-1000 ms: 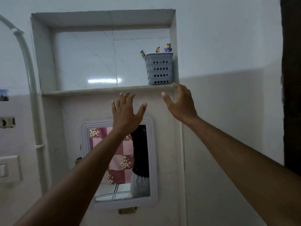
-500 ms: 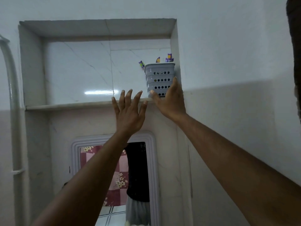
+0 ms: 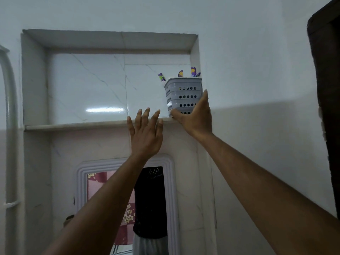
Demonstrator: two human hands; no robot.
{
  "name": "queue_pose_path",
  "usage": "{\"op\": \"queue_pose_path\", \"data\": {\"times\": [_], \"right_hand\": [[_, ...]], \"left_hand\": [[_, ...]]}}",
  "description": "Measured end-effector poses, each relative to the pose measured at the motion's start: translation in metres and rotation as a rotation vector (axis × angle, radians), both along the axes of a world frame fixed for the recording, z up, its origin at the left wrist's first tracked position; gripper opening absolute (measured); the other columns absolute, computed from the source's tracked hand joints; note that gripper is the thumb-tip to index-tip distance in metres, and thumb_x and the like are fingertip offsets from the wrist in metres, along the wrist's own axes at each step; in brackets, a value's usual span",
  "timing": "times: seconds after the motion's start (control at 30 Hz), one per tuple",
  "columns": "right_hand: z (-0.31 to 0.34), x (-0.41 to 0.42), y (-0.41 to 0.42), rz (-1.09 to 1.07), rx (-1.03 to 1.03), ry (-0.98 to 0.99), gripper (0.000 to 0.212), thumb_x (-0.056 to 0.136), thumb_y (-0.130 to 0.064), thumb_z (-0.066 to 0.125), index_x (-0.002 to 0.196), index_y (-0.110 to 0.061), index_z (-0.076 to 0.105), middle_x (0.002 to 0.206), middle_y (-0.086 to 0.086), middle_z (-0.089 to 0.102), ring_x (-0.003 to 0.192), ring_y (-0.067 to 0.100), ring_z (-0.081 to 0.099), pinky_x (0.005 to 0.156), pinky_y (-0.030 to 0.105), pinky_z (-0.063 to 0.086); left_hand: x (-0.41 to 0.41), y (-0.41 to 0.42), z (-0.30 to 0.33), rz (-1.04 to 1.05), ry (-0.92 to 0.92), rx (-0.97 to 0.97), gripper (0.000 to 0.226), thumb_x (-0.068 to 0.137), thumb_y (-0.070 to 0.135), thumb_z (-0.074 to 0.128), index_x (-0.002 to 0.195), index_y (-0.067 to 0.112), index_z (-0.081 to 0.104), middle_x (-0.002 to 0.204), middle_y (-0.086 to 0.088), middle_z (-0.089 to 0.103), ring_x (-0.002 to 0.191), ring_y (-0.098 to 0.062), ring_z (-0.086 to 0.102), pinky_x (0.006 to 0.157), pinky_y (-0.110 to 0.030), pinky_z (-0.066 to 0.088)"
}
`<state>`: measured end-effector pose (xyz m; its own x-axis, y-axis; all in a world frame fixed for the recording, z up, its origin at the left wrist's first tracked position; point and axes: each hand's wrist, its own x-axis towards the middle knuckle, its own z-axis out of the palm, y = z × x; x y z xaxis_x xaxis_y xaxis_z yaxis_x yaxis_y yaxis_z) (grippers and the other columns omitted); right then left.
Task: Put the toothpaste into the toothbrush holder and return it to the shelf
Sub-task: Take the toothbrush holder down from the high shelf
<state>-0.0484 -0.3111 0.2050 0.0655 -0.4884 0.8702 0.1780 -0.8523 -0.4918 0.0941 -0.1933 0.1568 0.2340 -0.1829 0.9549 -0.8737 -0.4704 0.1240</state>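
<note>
Toothbrush holder (image 3: 183, 97): on shelf (image 3: 77, 125), your right hand (image 3: 195, 116) cupping it.
Left hand (image 3: 145, 134): fingers spread, empty.
Toothpaste: unseen; all steps left.

We see the grey toothbrush holder (image 3: 183, 97), a perforated plastic basket with rows of round holes, standing upright at the right end of the shelf (image 3: 77, 125) in the wall recess, against its right wall. Purple-tipped items (image 3: 193, 71) poke above its rim; we cannot pick out the toothpaste.
</note>
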Motion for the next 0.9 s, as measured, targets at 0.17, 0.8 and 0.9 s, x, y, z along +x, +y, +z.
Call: {"op": "queue_pose_path", "data": {"times": [0.17, 0.8, 0.9], "right_hand": [[0.005, -0.002, 0.013, -0.030, 0.003, 0.009, 0.140, 0.075, -0.059, 0.094, 0.176, -0.009, 0.010, 0.165, 0.015, 0.043, 0.148, 0.035, 0.050, 0.113, 0.056, 0.055], [-0.114, -0.062, 0.051, 0.112, 0.089, -0.225, 0.129, 0.065, -0.059, 0.104, 0.167, -0.016, 0.036, 0.155, 0.004, 0.053, 0.145, 0.026, 0.054, 0.117, 0.040, 0.053], [-0.176, -0.060, 0.054, 0.142, 0.161, -0.167, 0.128, 0.063, -0.065, 0.102, 0.165, -0.021, 0.039, 0.153, 0.002, 0.054, 0.144, 0.028, 0.057, 0.113, 0.051, 0.057]], "left_hand": [[-0.001, 0.003, 0.000, -0.016, 0.001, 0.005, 0.059, 0.111, 0.056, 0.021, 0.165, 0.039, 0.040, 0.177, 0.002, 0.031, 0.169, -0.021, 0.010, 0.132, -0.051, -0.016], [-0.056, 0.051, -0.076, -0.269, 0.125, 0.005, 0.060, 0.108, 0.057, 0.048, 0.159, 0.024, 0.049, 0.160, -0.001, 0.053, 0.148, -0.021, 0.047, 0.125, -0.049, 0.033], [-0.055, 0.069, -0.134, -0.319, 0.224, 0.107, 0.064, 0.106, 0.069, 0.043, 0.156, 0.030, 0.051, 0.157, 0.005, 0.056, 0.144, -0.014, 0.051, 0.121, -0.051, 0.043]]}}
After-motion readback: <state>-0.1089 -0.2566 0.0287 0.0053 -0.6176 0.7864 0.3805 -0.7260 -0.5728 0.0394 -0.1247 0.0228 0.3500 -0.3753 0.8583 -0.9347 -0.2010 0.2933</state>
